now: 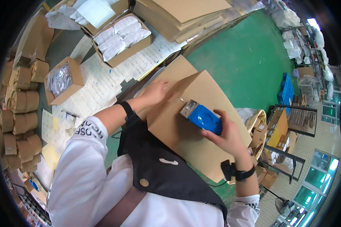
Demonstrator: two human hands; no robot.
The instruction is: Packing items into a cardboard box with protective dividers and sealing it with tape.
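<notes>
A brown cardboard carton (201, 90), partly folded, stands tilted before my body. Its large panel faces up, and a small pale mark shows near a fold. My right hand (225, 132) wraps fingers and thumb around a blue stapler (204, 119), whose metal head lies over the panel, close to the fold. Whether the head touches the board I cannot tell. My left hand (157, 92) grips the carton on the left side of the fold, its fingers partly hidden by the board.
Left of me a paper-covered bench (98, 81) bears a box of white wrapped bundles (121, 38) and a small box of clear bags (60, 81). Flat cardboard sheets (182, 15) are stacked at the back. Wire cages (291, 121) stand right, beside the green floor (235, 56).
</notes>
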